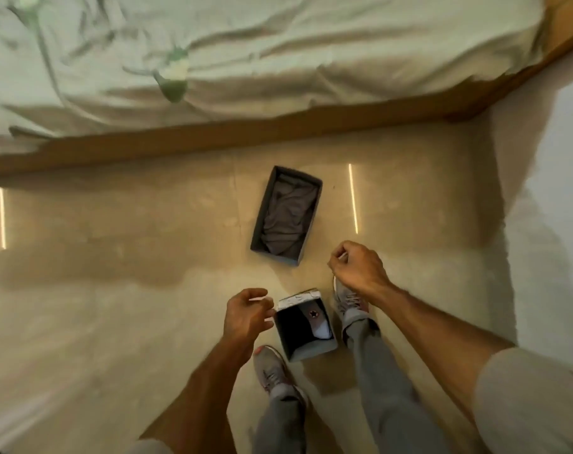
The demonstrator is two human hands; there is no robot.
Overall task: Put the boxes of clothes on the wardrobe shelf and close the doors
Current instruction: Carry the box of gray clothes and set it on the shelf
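We stand over two open boxes on glossy beige floor (pixel 115 290) beside bed (pixel 245 60). Far box (pixel 286 214), dark and lidless, holds crumpled grey cloth (pixel 288 213); long axis runs from us toward bed, tilted slightly right at far end. Near box (pixel 306 326) sits between our grey shoes, inside dark, with something pale bearing star patch; long axis points same way. Left hand (pixel 245 317) hangs loosely curled, fingertips at near box's corner, contact unclear. Right hand (pixel 357 267) curled above right shoe (pixel 349 301), grasping nothing we can see.
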